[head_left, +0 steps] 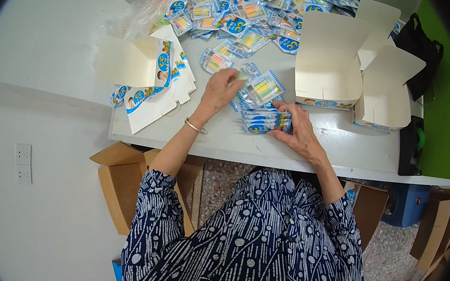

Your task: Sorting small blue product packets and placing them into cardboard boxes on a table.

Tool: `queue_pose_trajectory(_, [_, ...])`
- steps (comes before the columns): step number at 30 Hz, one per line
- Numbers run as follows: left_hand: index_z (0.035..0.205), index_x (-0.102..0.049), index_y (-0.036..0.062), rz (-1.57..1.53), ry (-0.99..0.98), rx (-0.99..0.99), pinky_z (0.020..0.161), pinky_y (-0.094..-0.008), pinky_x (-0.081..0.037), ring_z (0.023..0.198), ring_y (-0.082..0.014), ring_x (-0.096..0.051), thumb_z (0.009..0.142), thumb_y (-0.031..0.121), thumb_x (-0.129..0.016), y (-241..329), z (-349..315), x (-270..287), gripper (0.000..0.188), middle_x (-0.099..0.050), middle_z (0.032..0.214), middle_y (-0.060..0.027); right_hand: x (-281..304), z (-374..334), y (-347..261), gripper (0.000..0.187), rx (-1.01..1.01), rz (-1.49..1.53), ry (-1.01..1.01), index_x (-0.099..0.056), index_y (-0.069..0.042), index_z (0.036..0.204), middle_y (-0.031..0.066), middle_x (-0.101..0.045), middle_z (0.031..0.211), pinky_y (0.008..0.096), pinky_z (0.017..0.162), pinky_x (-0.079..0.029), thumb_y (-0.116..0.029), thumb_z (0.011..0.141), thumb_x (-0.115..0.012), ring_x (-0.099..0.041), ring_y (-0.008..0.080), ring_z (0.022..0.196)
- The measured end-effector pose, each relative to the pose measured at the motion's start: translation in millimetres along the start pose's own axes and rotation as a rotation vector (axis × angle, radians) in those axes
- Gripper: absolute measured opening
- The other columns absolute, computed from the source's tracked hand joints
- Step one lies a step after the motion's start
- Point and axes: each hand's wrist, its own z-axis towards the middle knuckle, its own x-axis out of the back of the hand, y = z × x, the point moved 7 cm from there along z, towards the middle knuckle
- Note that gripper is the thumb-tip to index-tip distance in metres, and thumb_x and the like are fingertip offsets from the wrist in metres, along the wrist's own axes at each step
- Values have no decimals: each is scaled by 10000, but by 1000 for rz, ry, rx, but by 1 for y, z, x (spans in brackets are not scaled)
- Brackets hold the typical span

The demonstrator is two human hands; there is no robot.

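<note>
**Right hand on a packet stack, left hand at the loose ones**

From my end I see the right hand wrapped around the right end of a stack of packets, fingers above and thumb below, closed snugly on it. The stack sits near the middle of the white table, toward its front edge. Just behind it lies a loose packet with coloured sticks showing.

The left hand is beside the loose packets, fingers curled and thumb close to them; I cannot tell whether it has hold of one.

At the back I have a big heap of packets. To the right stand an open white box and a smaller one, and beyond them a tape dispenser. On the left, another open box rests by some flat cardboard.
</note>
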Motion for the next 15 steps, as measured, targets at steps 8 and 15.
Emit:
queue_pose_trajectory(8, [1081,-645,-12,-318,-56,2,775,-264,-485,842,-173,-618,866,171,-664,11,5,-11,282,-664,953,-100,-1,-2,-5,465,60,-25,14,-451,-100,1104,100,-567,1306,401,1014,-316,-226,755,-731,-494,296,1173])
queue_pose_trajectory(15, [1044,-650,14,98,-45,-214,779,-316,-483,863,-231,-627,876,139,-619,21,11,-14,212,-670,982,-152,1,-2,-5,462,58,-33,25,-452,-99,1105,97,-575,1295,394,1004,-324,-211,754,-730,-501,293,1155])
